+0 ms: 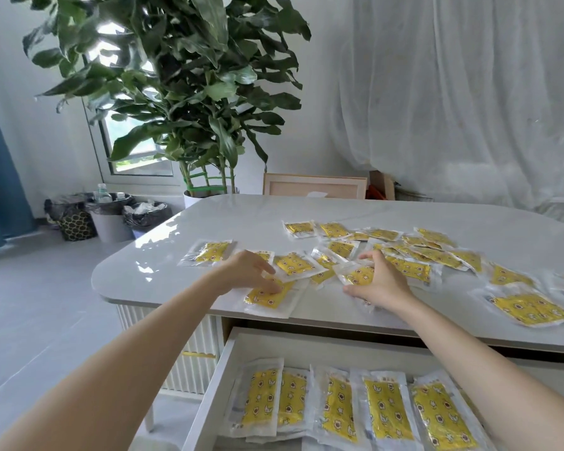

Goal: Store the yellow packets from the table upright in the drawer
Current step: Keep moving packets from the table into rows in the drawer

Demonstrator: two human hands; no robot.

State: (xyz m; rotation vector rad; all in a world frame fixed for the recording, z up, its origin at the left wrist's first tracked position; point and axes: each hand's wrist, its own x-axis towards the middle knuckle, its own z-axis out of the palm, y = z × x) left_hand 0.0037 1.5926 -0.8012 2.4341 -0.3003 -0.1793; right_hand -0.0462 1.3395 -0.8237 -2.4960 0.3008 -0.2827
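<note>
Several yellow packets in clear wrappers lie scattered over the white table. My left hand rests with its fingertips on a packet at the table's front edge. My right hand is curled over another packet a little to the right, fingers on its far side and thumb at its near edge. Below the table the drawer stands open, holding a row of several yellow packets side by side.
A large potted plant stands behind the table's far left corner. Bins sit on the floor at the left. A wooden frame leans behind the table. More packets lie near the right front edge.
</note>
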